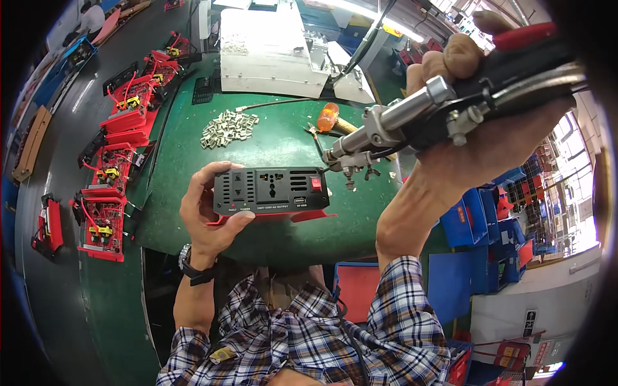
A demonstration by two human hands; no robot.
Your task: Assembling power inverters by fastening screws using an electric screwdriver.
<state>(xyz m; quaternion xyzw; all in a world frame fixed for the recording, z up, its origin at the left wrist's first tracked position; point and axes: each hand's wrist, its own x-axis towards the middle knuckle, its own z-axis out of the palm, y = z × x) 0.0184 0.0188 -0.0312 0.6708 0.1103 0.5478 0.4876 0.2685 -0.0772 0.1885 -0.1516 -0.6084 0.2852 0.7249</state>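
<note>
My left hand [215, 209] holds a power inverter [270, 191] by its left end, thumb below and fingers behind. The inverter's black end panel faces me, with a socket, vent slots and a red rocker switch; part of its red casing shows underneath. My right hand [489, 122], raised at the upper right, is closed around a black-bodied gun [444, 106] with a silver metal barrel, small valve screws and a hose or cable behind. Its metal tip comes close to the panel's upper right corner, near the switch; whether they touch I cannot tell.
On the green bench [309, 235] lie a pile of small pale metal pieces [228, 128], pliers [313, 136] and an amber-headed hammer [328, 118]. A white machine [273, 58] stands behind. Red inverter casings with circuit boards [106, 225] line the left. Blue bins [465, 222] sit at right.
</note>
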